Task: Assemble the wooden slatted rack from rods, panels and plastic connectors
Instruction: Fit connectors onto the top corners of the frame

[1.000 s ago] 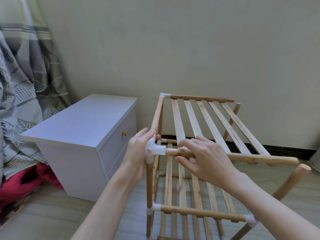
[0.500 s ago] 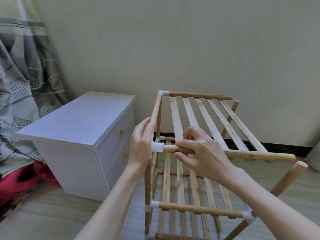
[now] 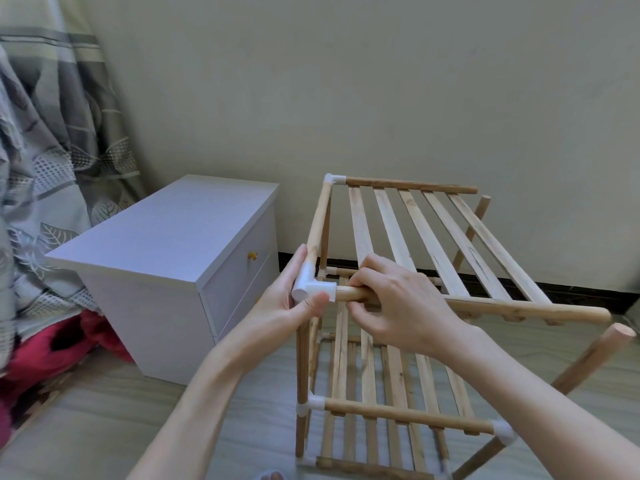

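At the near-left top corner of the pale wooden slatted rack (image 3: 408,258), the left hand (image 3: 284,306) wraps its grip around the white plastic elbow connector (image 3: 311,289), thumb under it and fingers behind, apparently to steady the socket against a push. Just right of that grip, the right hand (image 3: 398,306) pinches the round wooden front rod (image 3: 519,308) of the top slatted panel (image 3: 433,237) close to where it enters the connector; holding so near the joint probably gives better control for seating the rod end. Below the left grip the upright wooden post (image 3: 302,362) runs down to a second white connector (image 3: 309,405) on the lower shelf rail. Far from both grips, the front rod's right end hangs free, with no connector, and a loose-looking leaning wooden post (image 3: 588,362) stands beneath it, so that corner seems still to be joined. Left of the rack stands a white two-drawer cabinet (image 3: 166,251) on the wood-look floor (image 3: 86,410), beside a grey patterned curtain (image 3: 52,150).
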Motion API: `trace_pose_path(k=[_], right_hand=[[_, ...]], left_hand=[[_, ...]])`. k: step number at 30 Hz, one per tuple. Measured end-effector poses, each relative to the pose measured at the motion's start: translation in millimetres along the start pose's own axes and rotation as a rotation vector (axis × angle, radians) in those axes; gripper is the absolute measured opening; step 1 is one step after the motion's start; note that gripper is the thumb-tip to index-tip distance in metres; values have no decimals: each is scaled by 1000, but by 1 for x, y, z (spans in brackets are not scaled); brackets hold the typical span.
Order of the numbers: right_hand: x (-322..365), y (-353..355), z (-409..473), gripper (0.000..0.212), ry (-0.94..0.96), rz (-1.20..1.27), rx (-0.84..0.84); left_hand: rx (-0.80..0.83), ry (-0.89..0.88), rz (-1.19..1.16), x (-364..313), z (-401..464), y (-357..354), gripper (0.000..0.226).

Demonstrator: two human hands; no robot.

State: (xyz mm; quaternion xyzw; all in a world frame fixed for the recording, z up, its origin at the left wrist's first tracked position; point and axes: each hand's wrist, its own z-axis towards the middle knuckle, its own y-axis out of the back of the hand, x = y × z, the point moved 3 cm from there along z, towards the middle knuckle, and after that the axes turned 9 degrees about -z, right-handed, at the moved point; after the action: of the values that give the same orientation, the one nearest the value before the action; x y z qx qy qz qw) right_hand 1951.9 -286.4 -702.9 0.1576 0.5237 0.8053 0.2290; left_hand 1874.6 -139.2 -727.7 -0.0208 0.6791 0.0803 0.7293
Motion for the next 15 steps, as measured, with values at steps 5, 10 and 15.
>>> trace_pose_path(k=[5, 10, 15], right_hand=[[-1, -2, 1, 29, -20, -18, -90], [-5, 3, 5, 39, -16, 16, -78], [-5, 4, 4, 41, -28, 72, -92]], left_hand=[[-71, -3, 4, 0, 1, -8, 84], [-137, -16, -18, 1, 2, -15, 72], [-188, -48, -16, 5, 2, -20, 72]])
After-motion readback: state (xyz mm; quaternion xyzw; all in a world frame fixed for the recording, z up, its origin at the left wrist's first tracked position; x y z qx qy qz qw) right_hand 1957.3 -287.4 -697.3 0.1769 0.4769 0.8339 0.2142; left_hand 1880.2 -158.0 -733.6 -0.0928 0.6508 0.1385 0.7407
